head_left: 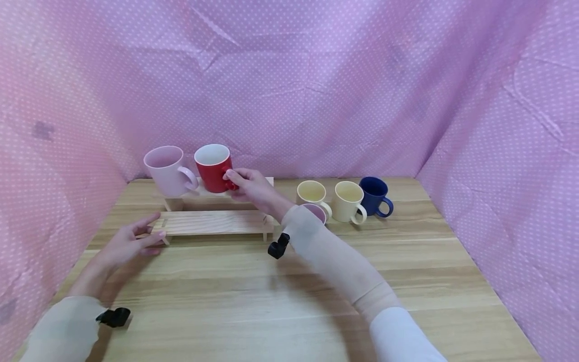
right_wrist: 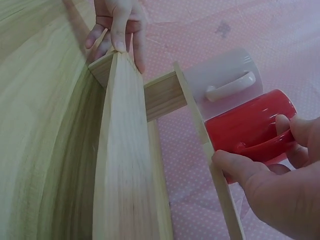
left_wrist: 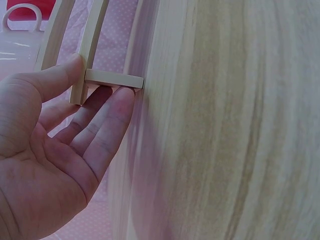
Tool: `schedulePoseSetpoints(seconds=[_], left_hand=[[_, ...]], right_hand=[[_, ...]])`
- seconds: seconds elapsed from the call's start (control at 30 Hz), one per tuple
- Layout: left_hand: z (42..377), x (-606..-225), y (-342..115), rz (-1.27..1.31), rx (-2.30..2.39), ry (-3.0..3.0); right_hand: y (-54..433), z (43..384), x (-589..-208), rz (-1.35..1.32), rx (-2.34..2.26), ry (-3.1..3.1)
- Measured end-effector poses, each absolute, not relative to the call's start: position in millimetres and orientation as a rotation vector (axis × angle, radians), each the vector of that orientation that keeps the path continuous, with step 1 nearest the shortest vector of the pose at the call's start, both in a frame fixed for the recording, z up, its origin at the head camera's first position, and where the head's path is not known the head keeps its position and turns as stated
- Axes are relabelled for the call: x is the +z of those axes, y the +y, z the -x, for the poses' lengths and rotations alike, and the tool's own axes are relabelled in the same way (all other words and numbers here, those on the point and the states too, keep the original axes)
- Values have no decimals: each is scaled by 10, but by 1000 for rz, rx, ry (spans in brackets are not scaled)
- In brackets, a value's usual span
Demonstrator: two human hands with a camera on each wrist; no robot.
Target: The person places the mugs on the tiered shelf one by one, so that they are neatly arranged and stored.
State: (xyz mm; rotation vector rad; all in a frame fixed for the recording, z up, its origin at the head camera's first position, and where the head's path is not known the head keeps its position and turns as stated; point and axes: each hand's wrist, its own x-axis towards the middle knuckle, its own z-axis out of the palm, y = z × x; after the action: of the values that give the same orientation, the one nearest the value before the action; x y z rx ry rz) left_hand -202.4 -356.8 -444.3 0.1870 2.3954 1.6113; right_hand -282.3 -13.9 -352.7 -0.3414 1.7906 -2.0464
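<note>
A two-tier wooden rack stands on the table, its lower board in front and its upper board behind. My left hand holds the left end of the lower board; in the left wrist view the thumb lies on the board's edge and the other fingers reach around the end and leg. A red mug with a white inside is upright on the upper board. My right hand pinches its handle. To its left on the same board stands a pale pink mug, handle facing right.
Right of the rack stand two cream mugs, a dark blue mug and a pink mug partly hidden by the right forearm. Pink dotted cloth hangs behind and beside the wooden table.
</note>
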Motion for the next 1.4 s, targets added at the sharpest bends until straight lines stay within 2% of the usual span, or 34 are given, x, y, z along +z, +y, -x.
schedulePoseSetpoints(seconds=[1.03, 1.4], left_hand=[[1957, -4424, -3647, -174, 1605, 2412], [2016, -4432, -3575, -181, 1606, 2397]], right_hand=[[-192, 2775, -3598, 355, -2051, 1714], [103, 2757, -3507, 297, -2041, 1697]])
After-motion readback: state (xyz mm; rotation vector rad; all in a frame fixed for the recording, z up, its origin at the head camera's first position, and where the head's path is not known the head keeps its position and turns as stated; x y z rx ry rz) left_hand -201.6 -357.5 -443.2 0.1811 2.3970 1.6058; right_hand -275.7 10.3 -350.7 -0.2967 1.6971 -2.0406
